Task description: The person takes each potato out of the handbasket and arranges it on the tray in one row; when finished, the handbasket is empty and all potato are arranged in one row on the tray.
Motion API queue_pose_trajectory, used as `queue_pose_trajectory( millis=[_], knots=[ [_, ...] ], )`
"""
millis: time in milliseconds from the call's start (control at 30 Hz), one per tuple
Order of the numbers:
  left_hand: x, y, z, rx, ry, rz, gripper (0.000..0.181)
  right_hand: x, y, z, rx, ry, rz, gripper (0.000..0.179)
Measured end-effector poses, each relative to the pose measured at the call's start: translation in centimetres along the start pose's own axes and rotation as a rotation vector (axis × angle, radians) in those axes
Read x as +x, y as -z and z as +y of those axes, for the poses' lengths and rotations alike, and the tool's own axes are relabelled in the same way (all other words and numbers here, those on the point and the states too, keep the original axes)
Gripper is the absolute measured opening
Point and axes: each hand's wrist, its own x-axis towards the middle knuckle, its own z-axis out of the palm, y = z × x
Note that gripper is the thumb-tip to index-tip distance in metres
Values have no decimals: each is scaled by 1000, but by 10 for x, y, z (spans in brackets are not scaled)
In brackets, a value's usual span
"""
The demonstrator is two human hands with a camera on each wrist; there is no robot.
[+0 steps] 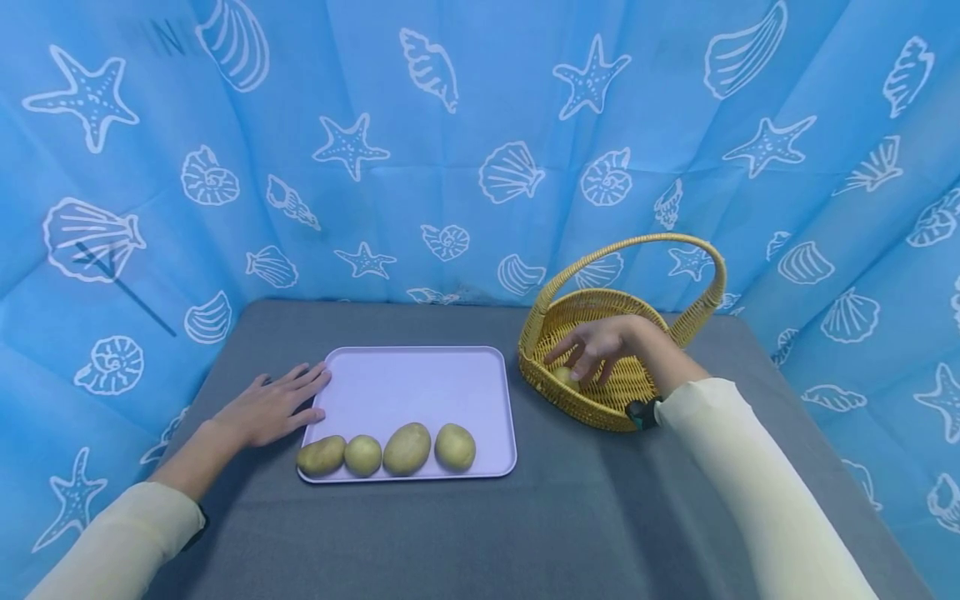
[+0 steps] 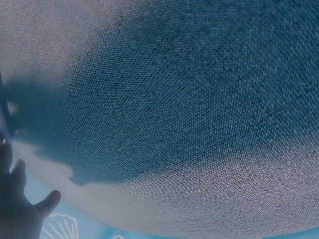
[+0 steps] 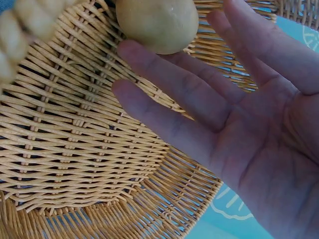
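Observation:
Inside the wicker basket (image 1: 570, 408), my right hand (image 1: 603, 342) reaches down with fingers spread around a potato (image 1: 564, 377). The right wrist view shows that potato (image 3: 158, 25) by the fingertips (image 3: 132, 47), outside the palm; whether they touch it I cannot tell. My left hand (image 1: 273, 408) lies flat with straight fingers at the left rim of a pale lilac tray (image 1: 416, 383). Several potatoes stand in a row along the tray's front edge, from an elongated one (image 1: 322, 456) at the left corner to a rounder one (image 1: 455, 447) at the right.
The basket's tall handle (image 1: 637, 242) arches above and behind my right hand. Grey cloth (image 1: 420, 542) covers the table. A blue curtain (image 1: 465, 108) with white shells and starfish hangs behind and along both sides.

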Motion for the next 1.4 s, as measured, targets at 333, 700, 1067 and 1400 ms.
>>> queue_pose_trajectory(
  millis=[333,700,1067,1400],
  knots=[
    [-3,4,4,1,-10,17,73,13,-6,0,-91,-21,71,51],
    [0,3,-1,-7,12,-21,75,18,-5,0,-116,0,121,45],
    [0,2,2,6,4,-7,74,0,-1,4,-132,142,118,44],
    [-2,5,3,16,-22,16,72,-36,1,6,-356,384,253,45]
  ],
)
